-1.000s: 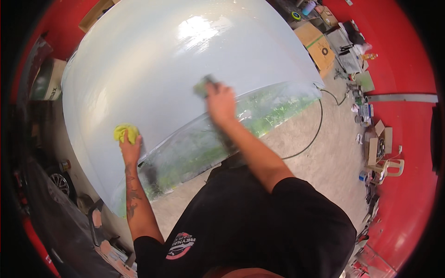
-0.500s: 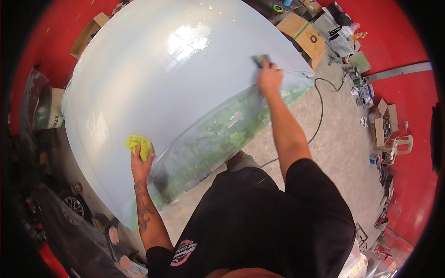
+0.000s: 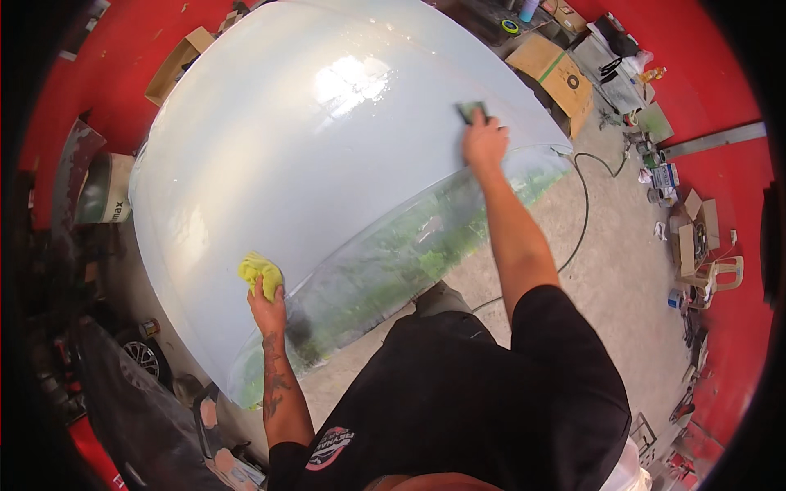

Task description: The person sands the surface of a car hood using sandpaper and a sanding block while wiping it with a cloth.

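Observation:
A large curved car panel, pale grey-white and glossy in places, fills the middle of the view. Its near face is mottled green and grey. On its left part my left hand is closed round a crumpled yellow cloth, which rests on the surface. Farther right, close to the panel's near edge, my right hand grips a small dark green sanding block against the pale surface. The fingers cover part of the block.
A dark hose lies on the concrete floor to the right. Cardboard boxes stand beyond the panel's right edge. Cans, another box and a beige chair line the red wall. A wheel and a dark panel are at left.
The whole view has shifted slightly. Against the panel, my right hand has slid a little away and to the left with the sanding block. My left hand and the cloth stay in place.

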`<state>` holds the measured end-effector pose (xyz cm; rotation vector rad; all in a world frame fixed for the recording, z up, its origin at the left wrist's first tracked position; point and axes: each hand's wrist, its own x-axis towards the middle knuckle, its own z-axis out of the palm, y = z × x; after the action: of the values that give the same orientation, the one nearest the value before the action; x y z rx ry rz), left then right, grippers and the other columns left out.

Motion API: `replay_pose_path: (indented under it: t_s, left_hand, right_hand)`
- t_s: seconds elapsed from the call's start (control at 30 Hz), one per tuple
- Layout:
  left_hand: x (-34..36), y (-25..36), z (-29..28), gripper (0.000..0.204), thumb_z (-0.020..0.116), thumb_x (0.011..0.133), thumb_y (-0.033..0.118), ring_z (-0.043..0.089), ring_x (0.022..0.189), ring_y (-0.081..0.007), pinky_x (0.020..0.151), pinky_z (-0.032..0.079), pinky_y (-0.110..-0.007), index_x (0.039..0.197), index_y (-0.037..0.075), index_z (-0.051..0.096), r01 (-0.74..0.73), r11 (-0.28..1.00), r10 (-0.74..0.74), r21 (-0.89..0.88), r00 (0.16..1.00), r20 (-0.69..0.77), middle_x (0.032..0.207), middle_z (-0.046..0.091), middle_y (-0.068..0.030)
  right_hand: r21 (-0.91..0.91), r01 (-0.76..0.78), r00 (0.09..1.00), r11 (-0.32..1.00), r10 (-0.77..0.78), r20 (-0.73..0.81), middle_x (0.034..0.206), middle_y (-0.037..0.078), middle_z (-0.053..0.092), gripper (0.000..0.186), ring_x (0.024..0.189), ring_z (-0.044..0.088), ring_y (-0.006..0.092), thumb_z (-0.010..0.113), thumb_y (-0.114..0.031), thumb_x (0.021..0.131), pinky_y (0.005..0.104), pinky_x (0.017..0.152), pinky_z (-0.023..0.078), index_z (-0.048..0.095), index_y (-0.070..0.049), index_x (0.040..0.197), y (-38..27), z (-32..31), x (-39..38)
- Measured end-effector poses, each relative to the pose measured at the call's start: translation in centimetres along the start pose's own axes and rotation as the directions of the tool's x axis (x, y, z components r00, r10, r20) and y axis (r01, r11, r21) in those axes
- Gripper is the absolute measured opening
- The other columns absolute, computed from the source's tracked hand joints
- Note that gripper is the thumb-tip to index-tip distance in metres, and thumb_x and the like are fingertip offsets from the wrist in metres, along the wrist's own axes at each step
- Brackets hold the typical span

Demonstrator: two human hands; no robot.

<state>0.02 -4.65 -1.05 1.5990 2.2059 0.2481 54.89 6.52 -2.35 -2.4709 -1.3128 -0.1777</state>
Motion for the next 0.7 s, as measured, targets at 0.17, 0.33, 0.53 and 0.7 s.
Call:
replay_pose_path:
  t_s: [0.17, 0.33, 0.53, 0.7]
  left_hand:
    - [5.6, 6.4, -1.3, 0.067, 0.07, 0.094, 0.029, 0.033, 0.143, -0.0487, 0.115, 0.035, -0.053, 0.151, 0.01, 0.043, -0.079, 0.994, 0.057, -0.079, 0.968, -0.245, 0.156, 0.032, -0.0299]
    - [5.9, 13.8, -0.5, 0.075, 0.063, 0.097, 0.037, 0.022, 0.15, -0.0468, 0.118, 0.024, -0.061, 0.157, 0.005, 0.031, -0.171, 0.913, 0.262, 0.371, 0.942, -0.21, 0.163, 0.023, -0.0263]
    - [-0.8, 16.8, 6.4, 0.079, 0.06, 0.099, 0.037, 0.019, 0.152, -0.0454, 0.121, 0.019, -0.058, 0.158, -0.001, 0.024, -0.566, 0.788, 0.531, 0.242, 0.824, 0.197, 0.164, 0.02, -0.0259]
    - [-3.3, 16.3, 7.0, 0.081, 0.058, 0.1, 0.04, 0.019, 0.152, -0.0429, 0.121, 0.02, -0.055, 0.156, -0.005, 0.023, -0.636, 0.753, 0.586, 0.169, 0.765, 0.269, 0.164, 0.02, -0.0262]
  right_hand:
    - [0.404, 0.468, 0.82, 0.786, -0.557, 0.133, 0.115, 0.017, 0.062, 0.033, 0.1, 0.058, 0.0369, 0.06, -0.019, 0.089, 0.0492, 0.085, 0.048, 0.065, -0.017, 0.121, -14.6, 0.8, -15.0]
    - [0.45, 0.655, 0.696, 0.608, -0.717, -0.044, 0.108, 0.014, 0.059, 0.033, 0.092, 0.058, 0.0327, 0.059, -0.015, 0.088, 0.045, 0.075, 0.05, 0.064, -0.017, 0.121, -15.0, 1.5, -14.0]
    - [0.094, 0.132, 0.99, 0.987, -0.137, 0.045, 0.117, 0.017, 0.058, 0.041, 0.102, 0.053, 0.0386, 0.06, -0.022, 0.094, 0.0486, 0.089, 0.045, 0.056, -0.015, 0.134, -6.3, 2.6, 5.1]
    - [0.21, 0.303, 0.95, 0.929, -0.312, 0.006, 0.126, 0.015, 0.055, 0.041, 0.102, 0.053, 0.0372, 0.06, -0.019, 0.093, 0.0489, 0.089, 0.044, 0.06, -0.018, 0.133, -11.1, 1.5, -3.6]
